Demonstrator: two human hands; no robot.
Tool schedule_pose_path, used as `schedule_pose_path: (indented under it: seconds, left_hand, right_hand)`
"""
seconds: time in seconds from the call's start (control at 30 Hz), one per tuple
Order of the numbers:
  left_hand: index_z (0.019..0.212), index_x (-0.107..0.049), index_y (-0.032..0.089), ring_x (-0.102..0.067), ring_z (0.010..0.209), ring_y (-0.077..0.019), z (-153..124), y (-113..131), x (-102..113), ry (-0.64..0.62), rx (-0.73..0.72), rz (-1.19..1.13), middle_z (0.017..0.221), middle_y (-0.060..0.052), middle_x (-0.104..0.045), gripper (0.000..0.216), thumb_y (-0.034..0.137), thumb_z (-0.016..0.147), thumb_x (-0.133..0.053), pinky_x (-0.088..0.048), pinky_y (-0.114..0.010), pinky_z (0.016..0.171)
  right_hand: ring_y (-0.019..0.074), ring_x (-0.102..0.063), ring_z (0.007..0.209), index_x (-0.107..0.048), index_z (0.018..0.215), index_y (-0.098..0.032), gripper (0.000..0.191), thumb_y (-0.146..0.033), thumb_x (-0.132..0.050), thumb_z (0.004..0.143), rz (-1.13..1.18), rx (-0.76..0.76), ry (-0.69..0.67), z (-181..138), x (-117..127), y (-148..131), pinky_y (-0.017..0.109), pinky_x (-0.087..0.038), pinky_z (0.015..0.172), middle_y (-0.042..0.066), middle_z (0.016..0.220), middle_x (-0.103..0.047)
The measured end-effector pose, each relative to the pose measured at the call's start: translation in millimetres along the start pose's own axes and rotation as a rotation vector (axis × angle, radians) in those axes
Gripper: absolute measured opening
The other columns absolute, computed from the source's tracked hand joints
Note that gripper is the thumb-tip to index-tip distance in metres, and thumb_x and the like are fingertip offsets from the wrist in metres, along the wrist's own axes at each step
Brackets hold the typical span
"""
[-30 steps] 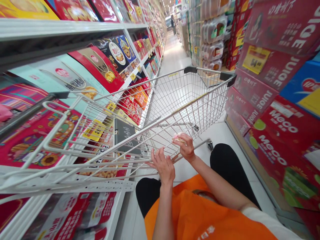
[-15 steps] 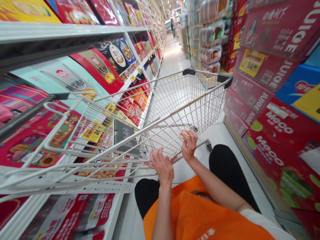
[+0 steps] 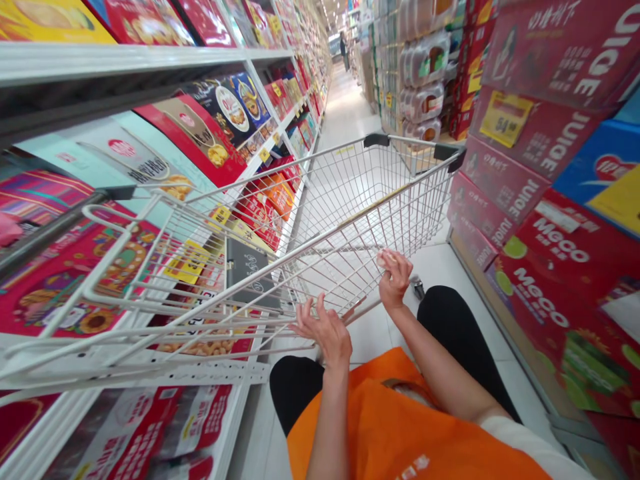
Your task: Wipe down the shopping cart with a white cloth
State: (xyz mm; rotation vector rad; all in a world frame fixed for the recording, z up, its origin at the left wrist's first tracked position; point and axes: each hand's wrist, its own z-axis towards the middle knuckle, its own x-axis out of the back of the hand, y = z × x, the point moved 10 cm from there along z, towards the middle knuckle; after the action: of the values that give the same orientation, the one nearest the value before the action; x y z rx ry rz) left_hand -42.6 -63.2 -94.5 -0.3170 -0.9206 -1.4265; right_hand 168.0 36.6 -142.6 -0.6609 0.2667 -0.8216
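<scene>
Tall white metal shelving [image 3: 100,63] stacked with bright gift packs lines the left of a supermarket aisle, facing a stack of red cardboard drink cartons [image 3: 540,260] on the right. Between them stands a silver wire shopping cart [image 3: 345,224], its long axis slanting from the dark handle [image 3: 47,230] at left toward the black-cornered far end up the aisle. A crouching person in an orange cloth apron [image 3: 390,427] faces its near side, the basket lying just ahead of both hands. The left hand [image 3: 325,331], nearer the handle, has its fingers spread and grasps nothing; whether its fingertips touch the lower wires cannot be told. The right hand [image 3: 395,280], nearer the far end, pinches a small pale pinkish object [image 3: 383,259], too indistinct to identify, beside the wire side.
</scene>
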Motion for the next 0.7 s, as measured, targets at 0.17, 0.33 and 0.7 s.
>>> schedule_pose_path:
  seconds: [0.17, 0.33, 0.7]
  left_hand:
    - [0.126, -0.064, 0.020, -0.039, 0.135, -0.0266, -3, 68, -25, -0.097, -0.264, -0.035, 0.129, -0.014, -0.056, 0.039, 0.030, 0.098, -0.038, -0.011, -0.054, 0.121]
    - [0.137, -0.056, 0.020, -0.044, 0.133, -0.0269, 7, 94, -53, -0.195, -0.328, 0.015, 0.136, -0.014, -0.057, 0.043, 0.030, 0.098, -0.040, -0.016, -0.056, 0.120]
    - [0.141, -0.052, 0.022, -0.034, 0.137, -0.0346, 18, 91, -55, -0.134, -0.148, 0.081, 0.140, -0.014, -0.054, 0.046, 0.034, 0.098, -0.041, -0.017, -0.063, 0.114]
  right_hand:
    - [0.0226, -0.057, 0.122, -0.066, 0.123, -0.028, 0.038, -0.012, -0.045, 0.094, 0.135, 0.053, -0.198, -33, -18, -3, 0.045, -0.049, 0.104, 0.008, 0.121, -0.065]
    - [0.0214, -0.060, 0.110, -0.072, 0.108, -0.028, 0.029, -0.016, -0.050, 0.093, 0.152, -0.016, -0.311, -64, -17, 14, 0.044, -0.053, 0.096, 0.008, 0.113, -0.066]
    - [0.0221, -0.056, 0.118, -0.075, 0.103, -0.030, 0.025, -0.020, -0.054, 0.093, 0.199, 0.093, -0.325, -11, -26, -3, 0.044, -0.053, 0.101, 0.007, 0.114, -0.061]
